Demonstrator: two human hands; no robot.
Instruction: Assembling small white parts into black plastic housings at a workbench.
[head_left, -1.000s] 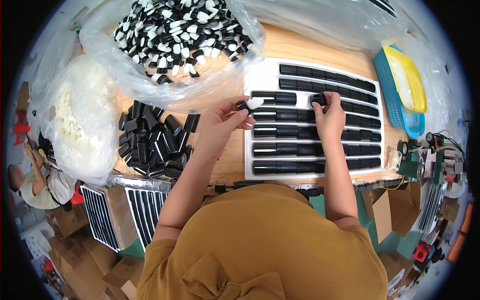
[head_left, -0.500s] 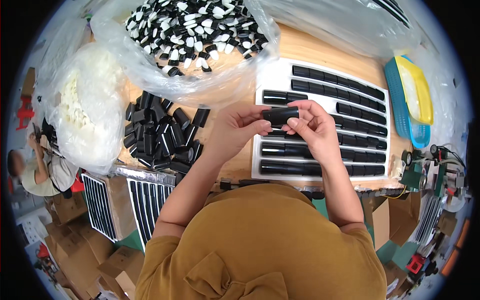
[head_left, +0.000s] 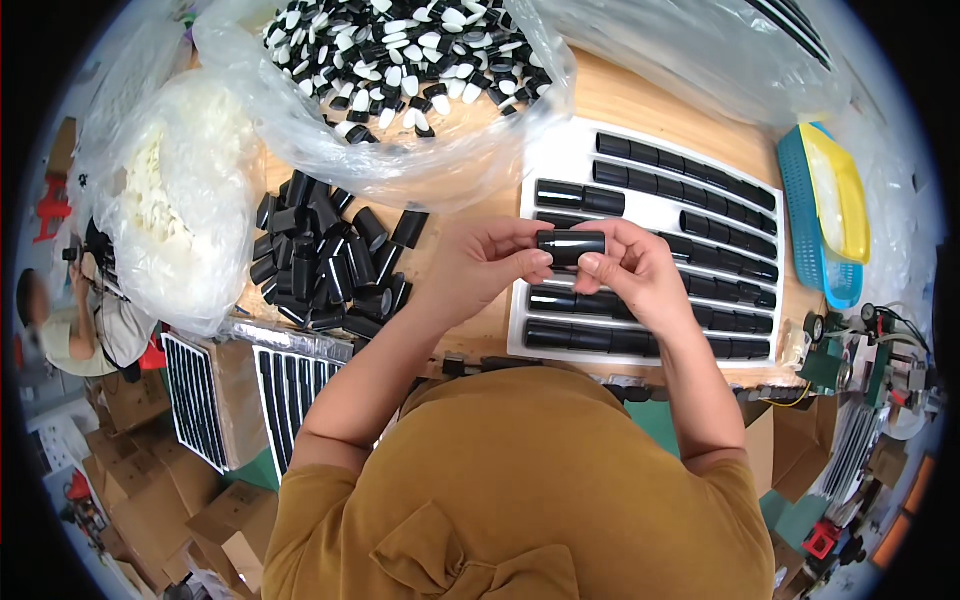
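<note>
A glossy black cylinder (head_left: pixel 571 247) lies level between my two hands, above a white slotted board. My left hand (head_left: pixel 490 258) pinches its left end with thumb and fingers. Its right end is gripped by my right hand (head_left: pixel 640 270), thumb in front and fingers behind. Beneath them, the white board (head_left: pixel 560 148) carries several rows of similar black cylinders (head_left: pixel 690 183); the upper left rows have bare stretches. My hands cover part of the middle rows. Left of my left hand is a heap of loose black cylinders (head_left: pixel 325 255) on the wooden table.
An opened clear plastic bag (head_left: pixel 440 175) holds many small black-and-white pieces. A second bag (head_left: pixel 190 230) with cream-coloured pieces stands at the left. Blue and yellow baskets (head_left: pixel 840 200) sit at the right. Cardboard boxes (head_left: pixel 150 500) fill the lower left, where another person (head_left: pixel 85 320) is visible.
The cylinder has tilted to level and sits slightly lower relative to the board, still in both hands. The whole view has shifted slightly.
</note>
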